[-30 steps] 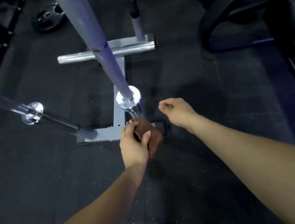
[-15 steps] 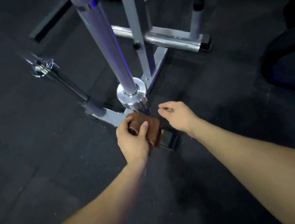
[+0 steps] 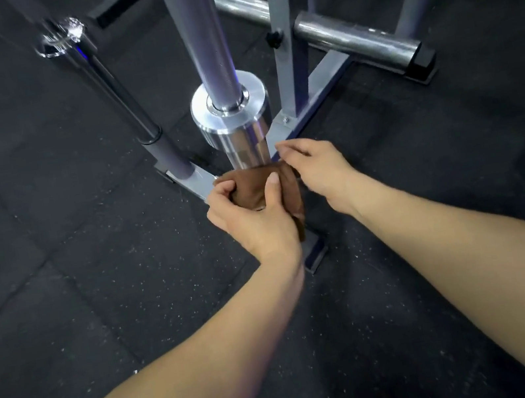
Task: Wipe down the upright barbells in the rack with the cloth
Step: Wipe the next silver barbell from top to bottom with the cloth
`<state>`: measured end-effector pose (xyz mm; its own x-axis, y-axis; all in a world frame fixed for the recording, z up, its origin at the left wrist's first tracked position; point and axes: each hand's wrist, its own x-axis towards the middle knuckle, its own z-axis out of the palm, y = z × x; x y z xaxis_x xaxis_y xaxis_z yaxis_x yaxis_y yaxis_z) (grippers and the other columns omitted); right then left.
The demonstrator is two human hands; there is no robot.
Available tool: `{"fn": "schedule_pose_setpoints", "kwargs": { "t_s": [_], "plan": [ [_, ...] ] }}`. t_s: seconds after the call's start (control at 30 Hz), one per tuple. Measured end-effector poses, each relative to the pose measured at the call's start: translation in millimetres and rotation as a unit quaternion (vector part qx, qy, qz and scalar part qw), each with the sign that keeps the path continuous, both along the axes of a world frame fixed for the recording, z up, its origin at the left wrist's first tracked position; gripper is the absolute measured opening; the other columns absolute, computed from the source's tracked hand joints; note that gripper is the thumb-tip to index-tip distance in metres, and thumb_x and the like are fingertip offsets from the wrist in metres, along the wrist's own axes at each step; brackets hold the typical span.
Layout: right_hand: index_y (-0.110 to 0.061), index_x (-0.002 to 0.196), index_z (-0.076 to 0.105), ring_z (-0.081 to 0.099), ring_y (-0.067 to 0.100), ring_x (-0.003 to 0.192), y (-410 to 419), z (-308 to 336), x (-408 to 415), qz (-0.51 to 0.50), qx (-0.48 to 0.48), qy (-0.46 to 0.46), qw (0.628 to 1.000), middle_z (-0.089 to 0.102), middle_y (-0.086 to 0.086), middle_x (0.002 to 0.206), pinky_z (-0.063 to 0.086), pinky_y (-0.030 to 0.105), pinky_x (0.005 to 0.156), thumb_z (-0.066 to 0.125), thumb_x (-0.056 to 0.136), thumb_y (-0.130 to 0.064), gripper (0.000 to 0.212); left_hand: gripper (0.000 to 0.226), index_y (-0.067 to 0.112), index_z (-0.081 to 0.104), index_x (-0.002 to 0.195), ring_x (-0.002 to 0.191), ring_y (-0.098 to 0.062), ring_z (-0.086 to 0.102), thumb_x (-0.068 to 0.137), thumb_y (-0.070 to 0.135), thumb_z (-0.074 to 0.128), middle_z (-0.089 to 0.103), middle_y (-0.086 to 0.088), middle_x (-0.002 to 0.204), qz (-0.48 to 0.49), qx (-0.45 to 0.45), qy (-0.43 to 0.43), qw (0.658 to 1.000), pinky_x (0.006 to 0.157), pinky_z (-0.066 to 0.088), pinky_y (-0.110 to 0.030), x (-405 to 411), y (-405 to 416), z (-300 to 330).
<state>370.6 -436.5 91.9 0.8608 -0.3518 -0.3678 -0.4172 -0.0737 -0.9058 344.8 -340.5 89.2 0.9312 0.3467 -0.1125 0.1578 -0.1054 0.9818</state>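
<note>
Closer now than 1 second ago, the right hand has come in from beside the barbell to the top edge of the cloth, its fingertips looking pinched on the fabric, though the contact is partly hidden. Gripping the bunched brown cloth, the left hand has its fingers and thumb curled round it, pressed against the shiny lower sleeve of the middle barbell just under its wide collar. That barbell stands upright in the grey rack, whose base bar runs along the black rubber floor. A 2nd barbell leans in a socket to the left, and a chrome peg sticks out on the right.
</note>
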Motion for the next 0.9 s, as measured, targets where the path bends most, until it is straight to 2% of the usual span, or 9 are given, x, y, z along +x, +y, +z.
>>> {"fn": "schedule_pose_setpoints", "kwargs": {
  "t_s": [0.17, 0.23, 0.3, 0.37, 0.43, 0.5, 0.57, 0.73, 0.9],
  "plan": [
    [-0.034, 0.094, 0.063, 0.062, 0.018, 0.103, -0.9, -12.4, 4.6, 0.015, 0.029, -0.013, 0.999, 0.067, -0.004, 0.104, 0.048, 0.03, 0.087, 0.051, 0.097, -0.031, 0.013, 0.039, 0.021, 0.044, 0.095, 0.09, -0.007, 0.049, 0.075, 0.007, 0.075, 0.046, 0.0, 0.113, 0.005, 0.012, 0.025, 1.0, 0.088, 0.042, -0.021, 5.2, -0.5, -29.1],
    [-0.031, 0.099, 0.066, 0.064, 0.019, 0.104, -0.4, -21.3, 6.8, 0.031, 0.026, -0.019, 0.999, 0.068, -0.004, 0.105, 0.05, 0.029, 0.088, 0.05, 0.098, -0.029, 0.016, 0.036, 0.019, 0.046, 0.095, 0.093, -0.01, 0.049, 0.076, 0.005, 0.074, 0.048, -0.001, 0.113, 0.007, 0.017, 0.031, 0.999, 0.088, 0.042, -0.021, 7.7, 0.5, -44.8],
    [-0.028, 0.104, 0.065, 0.064, 0.017, 0.1, 1.2, -28.2, 6.2, 0.039, 0.025, -0.02, 0.999, 0.067, -0.009, 0.098, 0.049, 0.021, 0.076, 0.049, 0.099, -0.027, 0.017, 0.036, 0.019, 0.047, 0.095, 0.094, -0.012, 0.05, 0.075, 0.006, 0.074, 0.049, 0.001, 0.111, -0.004, 0.034, 0.043, 0.998, 0.087, 0.041, -0.022, 11.1, 2.8, -58.7],
    [-0.032, 0.098, 0.063, 0.065, 0.021, 0.097, 2.6, -33.5, 3.4, 0.042, 0.014, -0.014, 0.999, 0.068, -0.006, 0.096, 0.047, 0.019, 0.068, 0.047, 0.099, -0.027, 0.017, 0.035, 0.018, 0.048, 0.096, 0.093, -0.013, 0.05, 0.076, 0.005, 0.073, 0.048, 0.004, 0.111, -0.012, 0.041, 0.061, 0.997, 0.085, 0.041, -0.021, 12.4, 6.1, -67.2],
    [-0.029, 0.097, 0.067, 0.063, 0.027, 0.104, 4.1, -39.8, 0.0, 0.045, 0.006, -0.007, 0.999, 0.068, 0.007, 0.108, 0.05, 0.031, 0.081, 0.047, 0.099, -0.028, 0.02, 0.035, 0.018, 0.048, 0.096, 0.095, -0.016, 0.053, 0.076, 0.006, 0.073, 0.049, 0.003, 0.113, -0.027, 0.046, 0.069, 0.996, 0.085, 0.044, -0.025, 15.3, 8.8, -72.9],
    [-0.014, 0.107, 0.067, 0.06, 0.031, 0.108, 6.9, -41.4, -6.0, 0.044, -0.004, 0.004, 0.999, 0.066, 0.015, 0.113, 0.048, 0.041, 0.092, 0.047, 0.099, -0.027, 0.026, 0.035, 0.02, 0.046, 0.093, 0.095, -0.019, 0.056, 0.074, 0.007, 0.074, 0.052, -0.001, 0.113, -0.044, 0.062, 0.082, 0.994, 0.087, 0.048, -0.033, 19.2, 13.6, -75.2],
    [-0.002, 0.111, 0.063, 0.059, 0.035, 0.108, 7.2, -37.9, -10.7, 0.032, -0.018, 0.012, 0.999, 0.064, 0.02, 0.112, 0.047, 0.046, 0.096, 0.047, 0.099, -0.027, 0.032, 0.036, 0.023, 0.045, 0.091, 0.095, -0.022, 0.058, 0.074, 0.01, 0.074, 0.055, -0.003, 0.111, -0.047, 0.083, 0.098, 0.991, 0.087, 0.05, -0.039, 21.5, 20.4, -71.1],
    [0.0, 0.11, 0.06, 0.059, 0.035, 0.107, 6.1, -26.7, -13.1, 0.017, -0.032, 0.009, 0.999, 0.064, 0.02, 0.11, 0.046, 0.048, 0.097, 0.047, 0.098, -0.026, 0.032, 0.036, 0.024, 0.046, 0.095, 0.095, -0.015, 0.054, 0.076, 0.011, 0.073, 0.052, 0.002, 0.111, -0.098, 0.103, 0.037, 0.989, 0.085, 0.045, -0.028, 12.6, 27.8, -55.7],
    [0.007, 0.114, 0.057, 0.055, 0.04, 0.11, 8.2, -38.8, -21.1, 0.023, -0.042, 0.002, 0.999, 0.059, 0.028, 0.115, 0.046, 0.048, 0.096, 0.048, 0.098, -0.024, 0.036, 0.032, 0.02, 0.051, 0.098, 0.094, -0.016, 0.058, 0.075, 0.006, 0.069, 0.057, 0.0, 0.11, -0.086, 0.104, 0.052, 0.99, 0.073, 0.043, -0.017, 21.1, 26.2, -73.6]
  ]
}}
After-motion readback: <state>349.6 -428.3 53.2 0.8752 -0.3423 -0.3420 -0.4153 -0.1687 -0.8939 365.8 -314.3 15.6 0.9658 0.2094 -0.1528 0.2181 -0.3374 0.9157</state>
